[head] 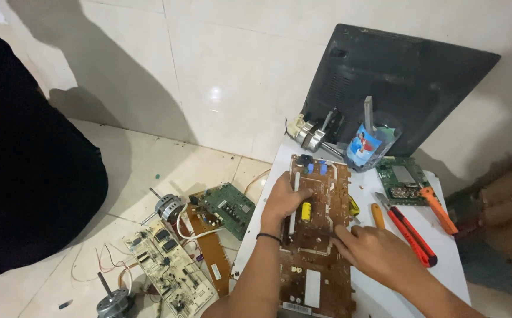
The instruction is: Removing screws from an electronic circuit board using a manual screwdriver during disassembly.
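A long brown circuit board (317, 259) lies on a white table (409, 235), with a yellow capacitor (306, 211) and blue parts near its far end. My left hand (283, 197) presses flat on the board's left side, beside the yellow capacitor. My right hand (373, 252) rests on the board's right edge, fingertips touching the board; whether it pinches something small is hidden. A black band is on my left wrist.
On the table: red-handled pliers (412, 235), an orange-handled tool (438, 209), a green circuit board (402, 179), a plastic cup (365, 146), a black monitor back cover (403, 82) against the wall. On the floor lie other circuit boards (170, 268), (228, 206) and small motors (167, 206), (113, 303). A dark-clothed person (26, 165) is at left.
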